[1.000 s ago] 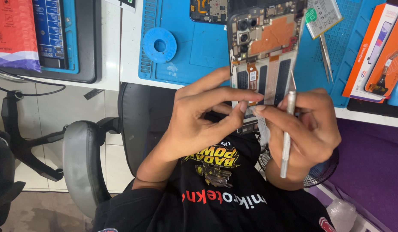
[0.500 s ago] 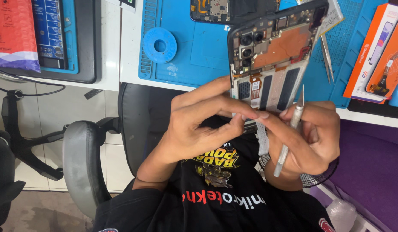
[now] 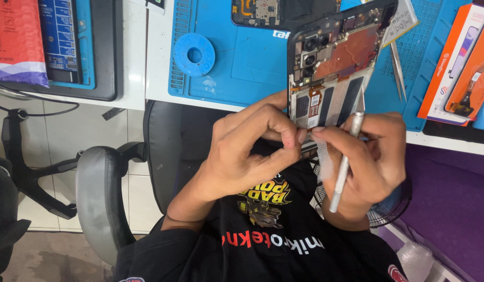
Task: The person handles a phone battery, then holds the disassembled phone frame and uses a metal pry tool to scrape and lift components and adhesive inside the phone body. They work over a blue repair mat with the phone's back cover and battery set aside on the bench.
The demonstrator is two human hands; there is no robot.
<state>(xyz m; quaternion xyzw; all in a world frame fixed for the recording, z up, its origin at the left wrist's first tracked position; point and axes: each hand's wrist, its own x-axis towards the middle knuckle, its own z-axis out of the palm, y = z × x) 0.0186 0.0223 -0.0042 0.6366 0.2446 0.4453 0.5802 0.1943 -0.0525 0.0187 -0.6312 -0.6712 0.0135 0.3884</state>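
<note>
The opened phone (image 3: 333, 68) was held upright above the blue mat (image 3: 242, 62), its lower edge pinched by the left hand (image 3: 247, 154). A silver tool (image 3: 345, 162) was gripped in the right hand (image 3: 370, 162), fingertips touching the phone's bottom edge.

so the opened phone (image 3: 333, 62) has a black frame with a coppery-orange plate and dark slots inside; the tool (image 3: 344, 162) is plain silver; work mat (image 3: 242, 57) is bright blue, same as the blue tape roll (image 3: 194, 54); bench (image 3: 153, 78) is white; boxes (image 3: 456, 62) on the side are orange; the shirt (image 3: 268, 235) is black with red, white and yellow print; chair (image 3: 101, 193) grey and black
</note>
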